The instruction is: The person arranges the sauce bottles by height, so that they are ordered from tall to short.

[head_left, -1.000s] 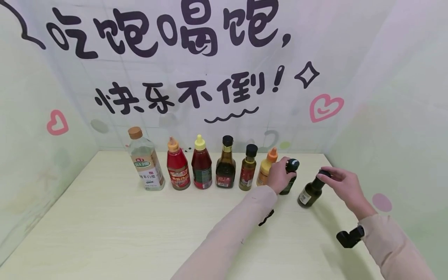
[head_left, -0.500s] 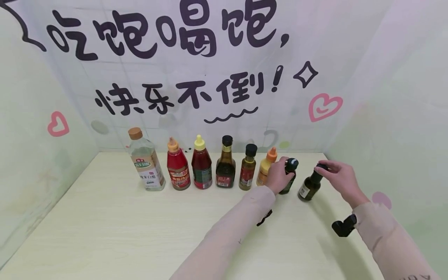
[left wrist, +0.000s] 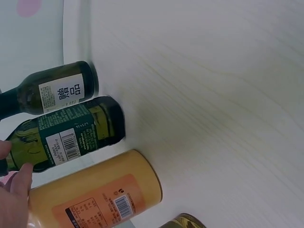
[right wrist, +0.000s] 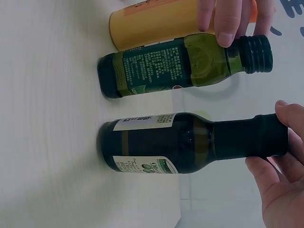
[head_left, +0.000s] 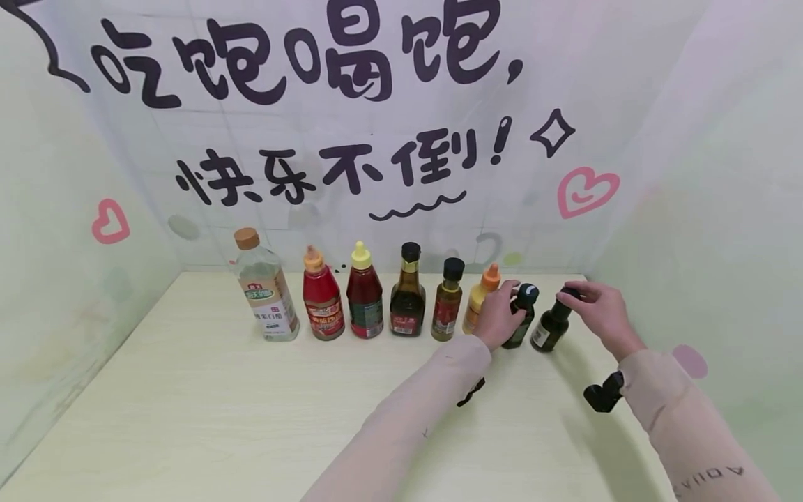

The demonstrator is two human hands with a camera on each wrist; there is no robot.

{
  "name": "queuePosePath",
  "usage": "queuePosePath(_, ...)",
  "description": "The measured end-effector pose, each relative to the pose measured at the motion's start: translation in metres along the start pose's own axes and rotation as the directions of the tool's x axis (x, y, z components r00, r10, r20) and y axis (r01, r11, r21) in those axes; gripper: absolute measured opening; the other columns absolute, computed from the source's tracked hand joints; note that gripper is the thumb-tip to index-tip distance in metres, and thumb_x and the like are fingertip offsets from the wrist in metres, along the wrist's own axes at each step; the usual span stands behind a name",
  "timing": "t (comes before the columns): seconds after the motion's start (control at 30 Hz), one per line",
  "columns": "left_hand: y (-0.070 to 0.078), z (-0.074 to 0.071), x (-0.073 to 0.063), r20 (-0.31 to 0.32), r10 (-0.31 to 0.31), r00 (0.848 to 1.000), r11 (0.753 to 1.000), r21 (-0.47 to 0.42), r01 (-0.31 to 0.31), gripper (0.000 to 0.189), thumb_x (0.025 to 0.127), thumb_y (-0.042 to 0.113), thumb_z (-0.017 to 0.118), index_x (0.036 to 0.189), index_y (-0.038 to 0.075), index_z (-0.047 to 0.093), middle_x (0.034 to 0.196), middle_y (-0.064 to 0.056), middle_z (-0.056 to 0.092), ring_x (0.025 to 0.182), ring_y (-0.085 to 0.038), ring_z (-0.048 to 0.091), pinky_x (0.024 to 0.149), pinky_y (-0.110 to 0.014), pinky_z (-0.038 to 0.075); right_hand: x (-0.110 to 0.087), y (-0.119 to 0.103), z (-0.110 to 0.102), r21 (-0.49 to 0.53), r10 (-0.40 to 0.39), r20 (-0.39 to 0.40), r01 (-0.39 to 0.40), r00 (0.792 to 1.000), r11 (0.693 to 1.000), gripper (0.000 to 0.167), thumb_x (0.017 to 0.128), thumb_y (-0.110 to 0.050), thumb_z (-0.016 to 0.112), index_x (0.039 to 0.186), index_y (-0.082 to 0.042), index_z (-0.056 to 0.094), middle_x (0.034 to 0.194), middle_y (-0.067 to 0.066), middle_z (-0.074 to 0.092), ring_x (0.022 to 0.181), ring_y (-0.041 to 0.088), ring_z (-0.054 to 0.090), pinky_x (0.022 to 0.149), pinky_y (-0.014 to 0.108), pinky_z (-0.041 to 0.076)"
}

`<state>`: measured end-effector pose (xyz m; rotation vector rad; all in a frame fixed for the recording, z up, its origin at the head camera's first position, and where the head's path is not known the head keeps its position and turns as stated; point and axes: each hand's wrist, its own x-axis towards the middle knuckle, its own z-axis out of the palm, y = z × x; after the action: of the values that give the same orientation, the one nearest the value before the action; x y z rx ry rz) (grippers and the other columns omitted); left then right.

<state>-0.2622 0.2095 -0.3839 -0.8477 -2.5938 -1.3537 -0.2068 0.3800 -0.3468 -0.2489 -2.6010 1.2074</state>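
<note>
At the right end of a row of bottles, my left hand (head_left: 498,319) holds a square green oil bottle (head_left: 522,322) near its neck, thumb on one side and fingers on the other. My right hand (head_left: 603,312) pinches the dark cap of a round dark olive oil bottle (head_left: 548,330), which stands just right of the green one. The right wrist view shows the olive label on this dark bottle (right wrist: 156,142) and a narrow gap between the two. A yellow squeeze bottle (left wrist: 99,194) with an orange tip stands beside the green bottle, partly behind my left hand.
Leftward along the back of the pale table (head_left: 251,411) stand a small red-labelled bottle (head_left: 447,307), a dark sauce bottle (head_left: 408,300), two red squeeze bottles, one yellow-tipped (head_left: 365,300) and one orange-tipped (head_left: 323,300), and a tall clear vinegar bottle (head_left: 266,293). Walls enclose three sides.
My right hand has moved the dark olive oil bottle left and back, closer to the green bottle, and the bottle stands nearer the row. My left hand keeps its hold on the green bottle.
</note>
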Motion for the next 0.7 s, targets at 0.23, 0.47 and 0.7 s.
queuePosePath(0.23, -0.001, -0.004, -0.004, 0.02, 0.016, 1.0, 1.0, -0.027, -0.016, 0.047, 0.081, 0.01, 0.065, 0.124, 0.01, 0.046, 0.115, -0.005, 0.058, 0.102, -0.012, 0.055, 0.079, -0.017, 0.044, 0.003, 0.001, 0.005, 0.027, -0.01, -0.004, 0.01, 1.0, 1.0, 0.054, 0.083, -0.034, 0.06, 0.12, 0.004, 0.051, 0.116, 0.024, 0.051, 0.078, -0.018, 0.043, 0.067, 0.008, 0.041)
queuePosePath(0.47, -0.003, -0.003, -0.006, 0.003, 0.051, 0.999, 0.999, 0.0, -0.051, 0.049, 0.079, 0.012, 0.066, 0.124, 0.011, 0.046, 0.113, -0.004, 0.059, 0.101, -0.009, 0.055, 0.079, -0.016, 0.044, 0.005, 0.001, 0.007, 0.028, -0.007, -0.009, 0.008, 1.0, 1.0, 0.053, 0.082, -0.034, 0.061, 0.118, 0.004, 0.053, 0.111, 0.017, 0.054, 0.077, -0.018, 0.044, 0.067, 0.008, 0.041)
queuePosePath(0.7, -0.005, -0.005, -0.011, 0.001, 0.083, 0.997, 0.996, -0.027, -0.083, 0.05, 0.079, 0.01, 0.066, 0.124, 0.008, 0.045, 0.114, -0.007, 0.058, 0.102, -0.013, 0.055, 0.078, -0.015, 0.044, 0.008, 0.002, 0.009, 0.043, -0.005, -0.018, 0.006, 1.0, 0.999, 0.052, 0.082, -0.033, 0.061, 0.118, 0.004, 0.053, 0.108, 0.012, 0.055, 0.076, -0.018, 0.045, 0.067, 0.008, 0.04)
